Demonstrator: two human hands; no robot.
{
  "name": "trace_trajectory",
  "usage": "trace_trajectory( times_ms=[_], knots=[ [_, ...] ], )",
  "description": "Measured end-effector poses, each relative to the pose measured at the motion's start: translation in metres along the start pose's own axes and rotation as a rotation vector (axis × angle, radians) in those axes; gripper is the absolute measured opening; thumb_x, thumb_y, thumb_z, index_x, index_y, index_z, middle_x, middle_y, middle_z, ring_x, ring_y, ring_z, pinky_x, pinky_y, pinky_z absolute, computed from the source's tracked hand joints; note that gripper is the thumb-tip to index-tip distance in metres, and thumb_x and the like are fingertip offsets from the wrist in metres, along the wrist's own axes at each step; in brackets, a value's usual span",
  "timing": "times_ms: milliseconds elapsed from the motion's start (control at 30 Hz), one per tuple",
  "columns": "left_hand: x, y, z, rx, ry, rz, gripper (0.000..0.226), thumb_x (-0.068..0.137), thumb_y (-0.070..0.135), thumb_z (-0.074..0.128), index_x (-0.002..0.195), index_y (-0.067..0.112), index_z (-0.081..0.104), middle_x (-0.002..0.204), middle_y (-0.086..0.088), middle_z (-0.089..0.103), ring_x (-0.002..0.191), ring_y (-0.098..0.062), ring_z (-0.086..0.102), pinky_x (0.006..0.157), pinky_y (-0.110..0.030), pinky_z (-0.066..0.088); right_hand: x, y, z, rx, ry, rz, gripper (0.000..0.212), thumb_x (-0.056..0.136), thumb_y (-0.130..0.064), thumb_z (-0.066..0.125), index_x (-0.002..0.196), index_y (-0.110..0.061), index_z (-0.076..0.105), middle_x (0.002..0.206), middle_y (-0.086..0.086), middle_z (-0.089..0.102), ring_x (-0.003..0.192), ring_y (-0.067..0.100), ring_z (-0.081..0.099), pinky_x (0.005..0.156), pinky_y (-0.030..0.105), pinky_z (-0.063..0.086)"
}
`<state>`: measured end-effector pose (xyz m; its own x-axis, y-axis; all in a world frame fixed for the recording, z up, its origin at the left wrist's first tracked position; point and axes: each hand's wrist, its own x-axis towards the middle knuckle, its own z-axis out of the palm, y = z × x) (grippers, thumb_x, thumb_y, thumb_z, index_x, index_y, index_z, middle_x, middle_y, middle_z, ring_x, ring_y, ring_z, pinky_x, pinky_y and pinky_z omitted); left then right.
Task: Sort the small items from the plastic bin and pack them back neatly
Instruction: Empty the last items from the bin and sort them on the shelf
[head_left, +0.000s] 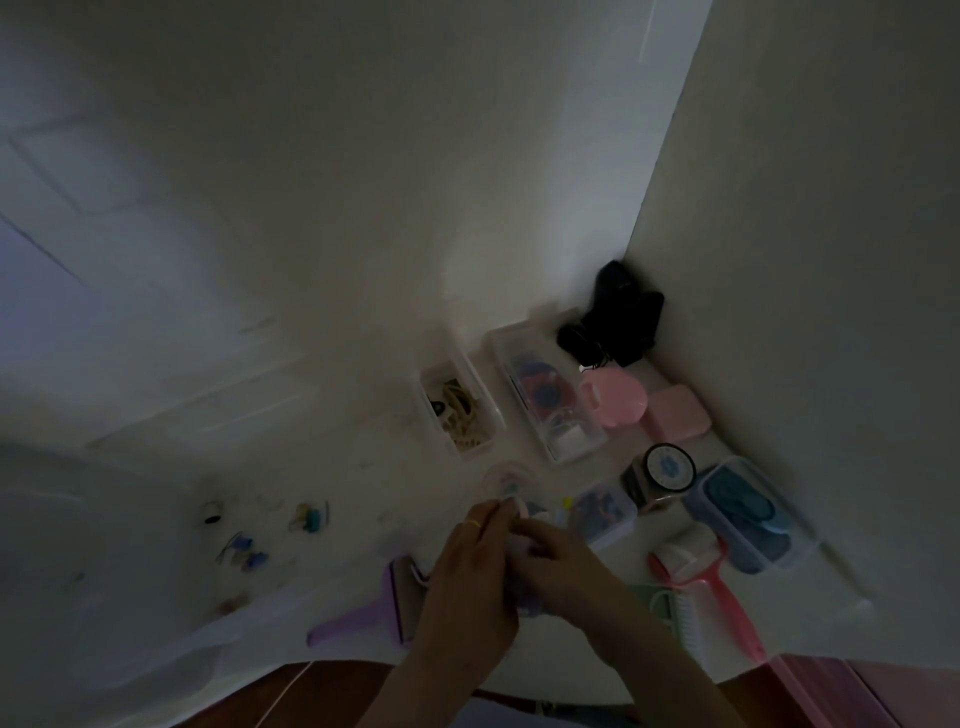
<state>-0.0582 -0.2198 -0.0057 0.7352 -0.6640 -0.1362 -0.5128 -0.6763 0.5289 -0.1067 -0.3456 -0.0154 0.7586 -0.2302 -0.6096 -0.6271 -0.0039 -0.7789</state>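
In the head view, dim and blurred, both hands meet low in the middle over a white surface. The left hand (470, 566), a ring on one finger, and the right hand (558, 564) have their fingers curled together around a small pale item (519, 512); which hand bears it, and what it is, I cannot tell.

The sorted goods lie around them. Far of the hands stand two clear boxes, the left box (460, 410) with hair ties and the right box (550, 395) with darker bits. A small clear box (605, 512) sits just right of the hands, a blue-lidded box (748, 512) further right, and a round tin (667, 470) between them. A pink roller (711, 582) lies near right, a purple scraper (363, 608) near left, and loose clips (311, 514) well to the left.

The likely slip is a drop: a tiny thing passed between fingertips in poor light could fall among the nearby clutter and be lost, or a wrist could knock the small box off its place.
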Motion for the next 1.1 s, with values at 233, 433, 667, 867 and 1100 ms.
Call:
trace_trajectory(
  times_ms=[233, 433, 667, 867, 1100],
  knots=[
    [0.002, 0.012, -0.003, 0.031, -0.005, -0.062, 0.084, 0.086, 0.015, 0.057, 0.157, 0.026, 0.013, 0.161, 0.011, 0.014, 0.147, -0.008, 0.019, 0.108, -0.024, 0.03, 0.004, 0.002, 0.01, -0.18, 0.546, -0.094, 0.012, 0.089, -0.02, 0.061, 0.098, -0.024, 0.067, 0.097, -0.005, 0.068, 0.089, 0.018, 0.066, 0.081, 0.037, 0.055],
    [0.005, -0.001, 0.003, -0.008, -0.003, 0.088, 0.091, 0.051, 0.018, 0.069, 0.14, 0.014, 0.049, 0.132, -0.001, 0.059, 0.121, -0.012, 0.049, 0.09, -0.017, 0.045, 0.005, -0.011, 0.015, 0.23, 0.14, -0.03, 0.027, 0.098, -0.024, 0.053, 0.125, -0.025, 0.055, 0.123, 0.002, 0.062, 0.105, 0.017, 0.062, 0.093, 0.038, 0.053],
    [0.006, -0.01, 0.007, -0.116, 0.03, 0.029, 0.087, 0.08, 0.003, 0.046, 0.15, 0.033, 0.004, 0.16, 0.006, 0.019, 0.147, -0.015, 0.021, 0.116, -0.023, 0.026, 0.005, 0.008, -0.008, -0.123, -0.028, -0.408, 0.06, 0.095, -0.01, 0.059, 0.13, -0.054, 0.04, 0.131, -0.046, 0.036, 0.123, -0.015, 0.041, 0.108, 0.021, 0.038],
    [0.007, -0.023, 0.008, -0.135, -0.005, 0.021, 0.081, 0.082, 0.004, 0.043, 0.154, 0.029, 0.017, 0.156, 0.006, 0.028, 0.14, -0.018, 0.027, 0.116, -0.029, 0.027, 0.008, 0.006, -0.013, -0.57, 0.112, -0.597, 0.036, 0.084, -0.036, 0.068, 0.119, -0.034, 0.059, 0.113, -0.011, 0.06, 0.097, 0.007, 0.059, 0.082, 0.028, 0.053],
    [0.004, -0.022, 0.007, -0.148, 0.043, 0.128, 0.081, 0.067, 0.012, 0.042, 0.147, 0.024, 0.04, 0.146, 0.004, 0.043, 0.131, -0.015, 0.039, 0.11, -0.03, 0.037, 0.01, 0.007, 0.012, -0.984, 0.229, -0.714, 0.022, 0.07, -0.015, 0.058, 0.089, -0.012, 0.07, 0.086, 0.008, 0.068, 0.068, 0.023, 0.067, 0.058, 0.034, 0.053]
  ],
)
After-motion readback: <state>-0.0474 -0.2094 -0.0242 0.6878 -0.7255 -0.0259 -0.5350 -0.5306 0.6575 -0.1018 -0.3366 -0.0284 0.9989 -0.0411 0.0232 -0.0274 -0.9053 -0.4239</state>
